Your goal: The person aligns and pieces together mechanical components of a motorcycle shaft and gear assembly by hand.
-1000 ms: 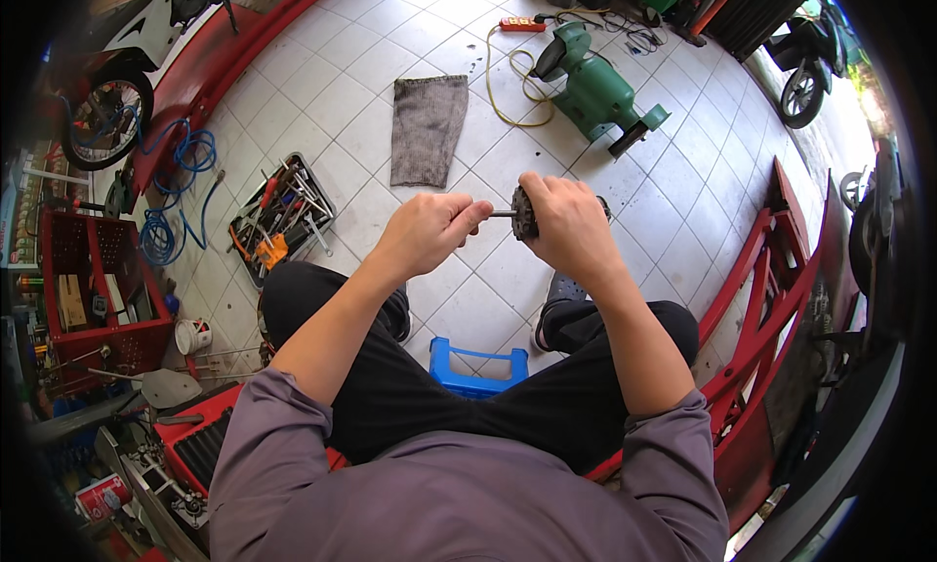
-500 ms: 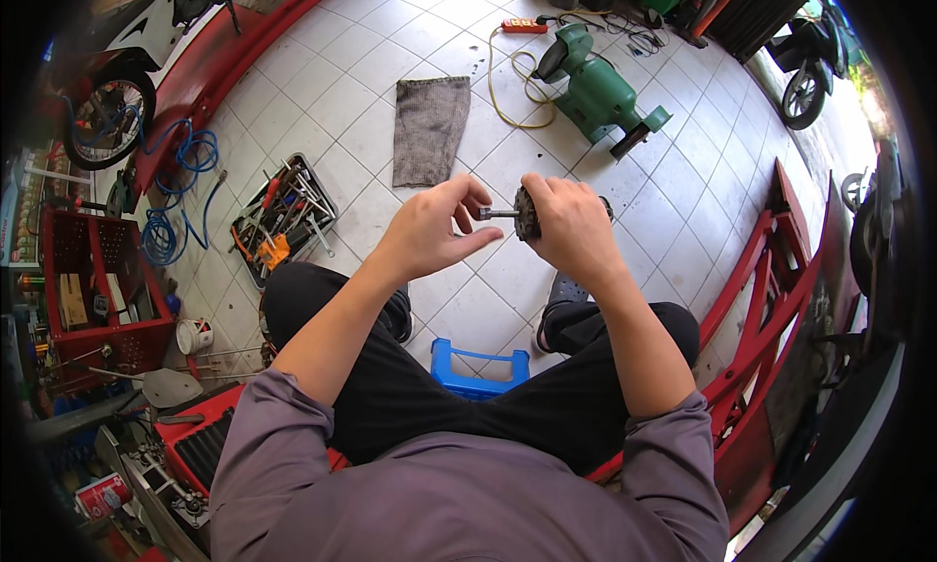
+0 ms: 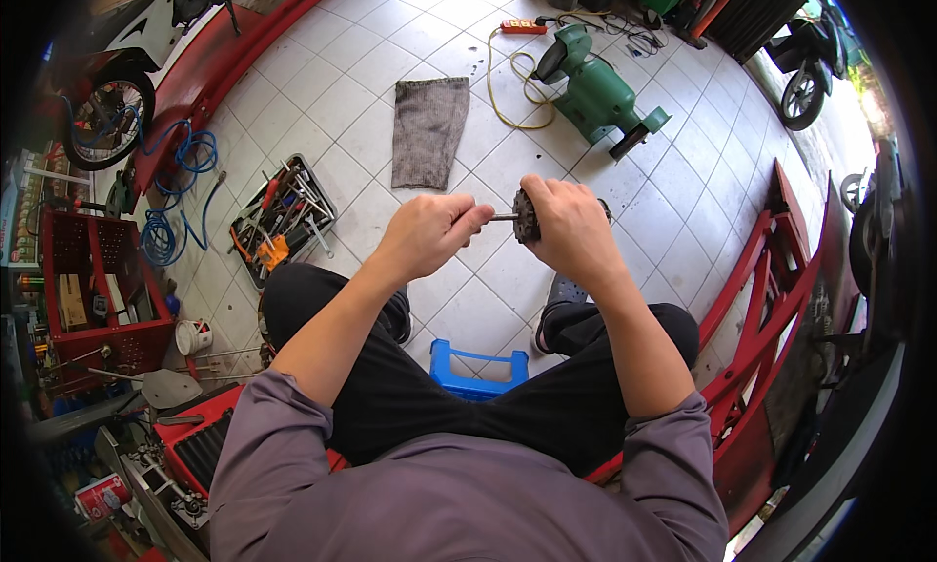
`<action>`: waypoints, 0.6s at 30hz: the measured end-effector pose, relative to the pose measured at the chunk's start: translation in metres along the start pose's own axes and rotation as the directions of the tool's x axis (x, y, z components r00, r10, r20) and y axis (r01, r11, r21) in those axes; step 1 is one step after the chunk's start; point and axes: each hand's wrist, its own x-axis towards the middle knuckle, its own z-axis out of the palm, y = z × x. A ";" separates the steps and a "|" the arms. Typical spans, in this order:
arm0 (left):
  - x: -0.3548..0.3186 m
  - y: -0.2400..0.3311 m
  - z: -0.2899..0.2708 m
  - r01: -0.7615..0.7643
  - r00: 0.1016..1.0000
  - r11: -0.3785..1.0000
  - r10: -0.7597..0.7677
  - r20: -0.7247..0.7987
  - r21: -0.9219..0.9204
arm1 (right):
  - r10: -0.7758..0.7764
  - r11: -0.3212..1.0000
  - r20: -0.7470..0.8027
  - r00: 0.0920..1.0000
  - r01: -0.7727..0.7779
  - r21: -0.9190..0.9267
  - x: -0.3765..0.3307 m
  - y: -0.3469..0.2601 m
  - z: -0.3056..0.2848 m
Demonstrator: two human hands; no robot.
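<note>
My right hand (image 3: 574,222) is wrapped round a dark, round metal part with a notched rim (image 3: 526,217), held in front of me above the floor. From that part's left face a thin metal rod (image 3: 503,216) sticks out toward my other hand. Closed on the rod's free end is my left hand (image 3: 427,234), thumb pressed against the bent fingers. The fingers hide the tip of the rod, and my right palm covers most of the round part.
A grey cloth (image 3: 430,132) lies flat on the tiles ahead. Left of it sits a tray of hand tools (image 3: 283,220); to the right stands a green bench grinder (image 3: 600,93). A blue plastic stool (image 3: 478,372) shows between my legs. Red metal ramps (image 3: 761,298) flank the right side.
My left fingers, which were spread around the rod's end, have closed on it and now cover its tip. The right hand and the round part have stayed put.
</note>
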 end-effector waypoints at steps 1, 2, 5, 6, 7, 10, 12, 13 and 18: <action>-0.001 0.001 0.001 -0.051 0.997 0.998 0.050 -0.057 -0.021 | -0.003 1.000 -0.004 1.000 0.003 0.007 0.000 -0.001 0.001; -0.002 0.003 0.002 -0.103 0.988 0.994 0.098 -0.116 -0.039 | -0.007 1.000 -0.008 1.000 0.007 0.014 0.000 -0.001 0.002; -0.004 0.011 0.003 -0.212 0.956 0.977 0.203 -0.209 -0.020 | -0.012 1.000 -0.005 1.000 0.012 0.012 0.000 -0.001 0.002; -0.004 0.012 0.004 -0.240 0.946 0.971 0.233 -0.225 -0.002 | -0.014 1.000 -0.009 1.000 0.014 0.006 0.000 0.000 0.001; -0.002 0.012 0.003 -0.155 0.975 0.988 0.152 -0.165 -0.004 | -0.014 1.000 -0.011 1.000 0.014 -0.001 -0.001 0.000 0.001; 0.001 0.007 0.000 -0.031 0.997 0.999 0.030 -0.077 -0.015 | -0.045 0.999 -0.037 0.998 0.044 -0.017 -0.001 0.002 0.004; -0.001 0.007 0.002 -0.124 0.982 0.990 0.114 -0.151 -0.062 | -0.054 0.998 -0.055 0.997 0.052 -0.042 -0.001 0.003 0.005; -0.002 0.008 0.003 -0.169 0.970 0.982 0.152 -0.190 -0.081 | -0.055 0.997 -0.063 0.996 0.052 -0.054 0.000 0.001 0.006; -0.001 0.013 0.004 -0.174 0.973 0.982 0.182 -0.141 0.067 | -0.085 0.990 -0.089 0.992 0.074 -0.123 -0.002 0.007 0.010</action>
